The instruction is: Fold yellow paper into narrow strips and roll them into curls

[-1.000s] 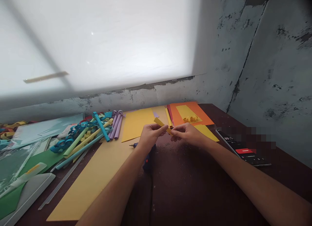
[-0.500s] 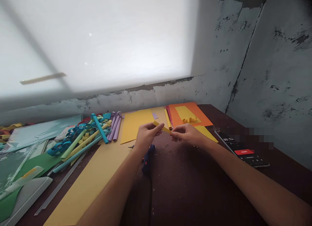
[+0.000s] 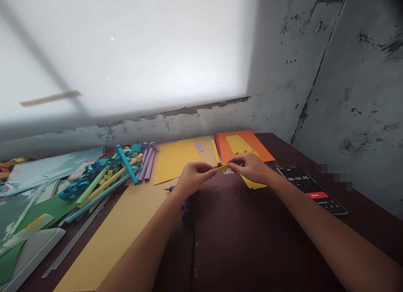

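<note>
A short yellow paper strip (image 3: pixel 222 168) stretches between my two hands above the dark table. My left hand (image 3: pixel 195 177) pinches its left end between thumb and fingers. At the other end, my right hand (image 3: pixel 247 166) pinches the strip in the same way. Partly hidden beneath my left wrist lies a blue glue gun (image 3: pixel 188 210), its nozzle pointing left. Yellow paper (image 3: pixel 252 183) lies under my right hand. Yellow curled strips (image 3: pixel 244 152) rest on an orange sheet (image 3: pixel 262 150) just behind that hand.
To the left are rolled paper tubes (image 3: pixel 126 164), teal paper chains (image 3: pixel 75 189) and clear glue sticks (image 3: pixel 75 237). A long tan sheet (image 3: pixel 116 229) and a yellow sheet (image 3: pixel 176 160) cover the left-centre. A phone (image 3: pixel 311 191) showing a timer lies at right.
My left hand has shifted slightly right and my right hand slightly up. The strip, slanting down to the right before, now tilts slightly up to the right.
</note>
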Available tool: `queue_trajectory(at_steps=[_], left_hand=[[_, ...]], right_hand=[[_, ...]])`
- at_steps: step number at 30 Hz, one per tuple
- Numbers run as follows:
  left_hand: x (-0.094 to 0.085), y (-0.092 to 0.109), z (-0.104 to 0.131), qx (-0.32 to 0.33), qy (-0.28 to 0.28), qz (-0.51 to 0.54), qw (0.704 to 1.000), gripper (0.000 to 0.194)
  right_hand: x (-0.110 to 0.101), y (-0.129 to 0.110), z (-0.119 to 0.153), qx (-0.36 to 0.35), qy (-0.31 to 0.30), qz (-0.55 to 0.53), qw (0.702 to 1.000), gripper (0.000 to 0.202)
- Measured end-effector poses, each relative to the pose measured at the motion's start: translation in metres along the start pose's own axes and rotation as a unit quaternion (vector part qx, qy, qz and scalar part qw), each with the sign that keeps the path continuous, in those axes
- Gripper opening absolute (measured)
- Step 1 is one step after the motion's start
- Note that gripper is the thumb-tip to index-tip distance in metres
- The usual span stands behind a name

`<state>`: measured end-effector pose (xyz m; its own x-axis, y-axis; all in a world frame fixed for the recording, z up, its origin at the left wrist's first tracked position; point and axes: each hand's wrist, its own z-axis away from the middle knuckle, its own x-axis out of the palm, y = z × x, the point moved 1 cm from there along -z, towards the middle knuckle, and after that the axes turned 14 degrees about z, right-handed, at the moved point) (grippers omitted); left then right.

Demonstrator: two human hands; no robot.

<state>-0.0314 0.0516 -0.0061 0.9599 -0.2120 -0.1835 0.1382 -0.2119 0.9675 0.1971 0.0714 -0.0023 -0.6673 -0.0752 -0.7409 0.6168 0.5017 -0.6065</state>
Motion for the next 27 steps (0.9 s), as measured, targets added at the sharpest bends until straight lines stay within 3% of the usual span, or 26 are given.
queue_trajectory(at_steps=[6,10,27], left_hand=[[0.008,-0.004,0.003,0.097,0.003,-0.124,0.987,0.018],[0.008,-0.001,0.003,0.138,0.025,-0.154,0.978,0.015],[0.011,0.004,0.006,0.2,0.026,-0.214,0.956,0.015]], right_hand=[[0.004,0.0,0.001,-0.033,-0.005,0.044,0.998,0.023],[0.008,-0.003,0.0,-0.045,0.008,0.028,0.999,0.022],[0.011,-0.003,-0.001,-0.057,0.03,-0.008,0.998,0.02]])
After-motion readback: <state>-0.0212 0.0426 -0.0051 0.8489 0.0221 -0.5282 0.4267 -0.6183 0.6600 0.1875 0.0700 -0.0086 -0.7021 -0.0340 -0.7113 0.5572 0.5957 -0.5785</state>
